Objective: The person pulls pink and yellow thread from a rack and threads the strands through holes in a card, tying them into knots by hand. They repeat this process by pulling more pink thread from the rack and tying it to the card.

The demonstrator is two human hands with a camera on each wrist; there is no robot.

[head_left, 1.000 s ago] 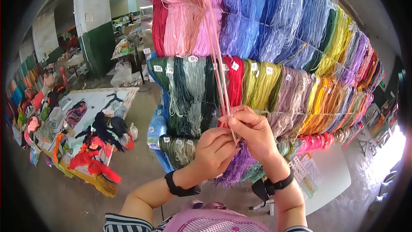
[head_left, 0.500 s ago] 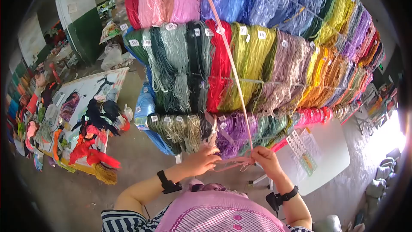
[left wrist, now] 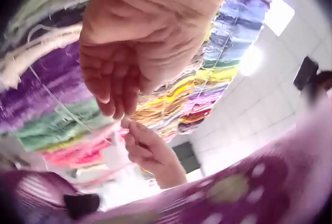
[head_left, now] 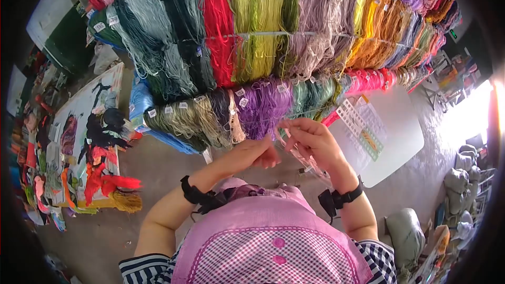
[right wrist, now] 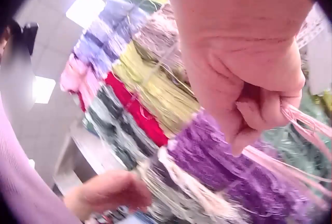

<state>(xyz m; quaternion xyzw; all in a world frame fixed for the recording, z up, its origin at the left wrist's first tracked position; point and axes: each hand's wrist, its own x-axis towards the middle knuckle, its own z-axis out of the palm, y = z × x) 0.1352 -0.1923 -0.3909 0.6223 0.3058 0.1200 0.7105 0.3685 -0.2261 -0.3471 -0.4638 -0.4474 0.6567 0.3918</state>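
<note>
In the right wrist view, the right hand (right wrist: 244, 68) has its fingers bent tightly round pale pink thread (right wrist: 282, 172), leaving no visible gap in that grip. The thread's long axis runs from the fingers toward the lower right, in front of a purple skein (right wrist: 210, 146) and away from the left hand (right wrist: 111, 193).

In the head view, the thread lies at the right hand, plainly the nearer one; its strands trail from the fingertips past the palm and below it. The left hand is just beside, its fingers loosely bent.

In the left wrist view, the left grip looks slack, with no thread visible inside it, though glare hides whether its fingertips touch a strand.
</note>
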